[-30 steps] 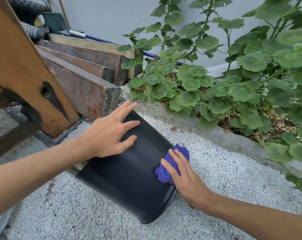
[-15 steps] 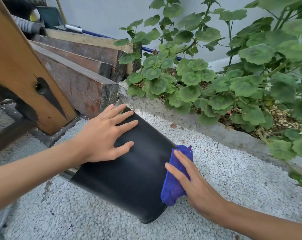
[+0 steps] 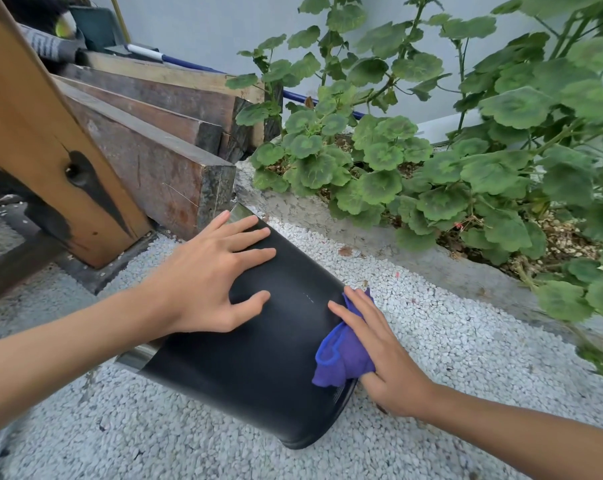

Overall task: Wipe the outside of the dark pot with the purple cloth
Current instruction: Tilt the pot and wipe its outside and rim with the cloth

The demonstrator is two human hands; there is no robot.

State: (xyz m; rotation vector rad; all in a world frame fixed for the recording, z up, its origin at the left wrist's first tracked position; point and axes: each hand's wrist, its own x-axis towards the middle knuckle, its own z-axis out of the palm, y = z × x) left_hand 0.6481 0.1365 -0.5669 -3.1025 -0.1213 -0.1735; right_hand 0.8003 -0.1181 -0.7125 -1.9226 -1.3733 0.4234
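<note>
The dark pot (image 3: 258, 368) lies on its side on white gravel, its base toward me and its metal rim toward the timber. My left hand (image 3: 206, 275) rests flat on the pot's upper side with fingers spread, holding nothing. My right hand (image 3: 379, 355) presses the crumpled purple cloth (image 3: 341, 355) against the pot's right flank, close to the base. Part of the cloth is hidden under that hand.
Stacked wooden beams (image 3: 147, 133) and a slanted wooden post (image 3: 33, 133) stand close behind and left of the pot. A concrete kerb (image 3: 431, 261) runs diagonally at the right, with leafy green plants (image 3: 431, 150) overhanging it. White gravel (image 3: 431, 341) covers the ground.
My right hand has slid the purple cloth along the pot's right flank, first down toward the base, now a little back up. My left hand stays flat on top.
</note>
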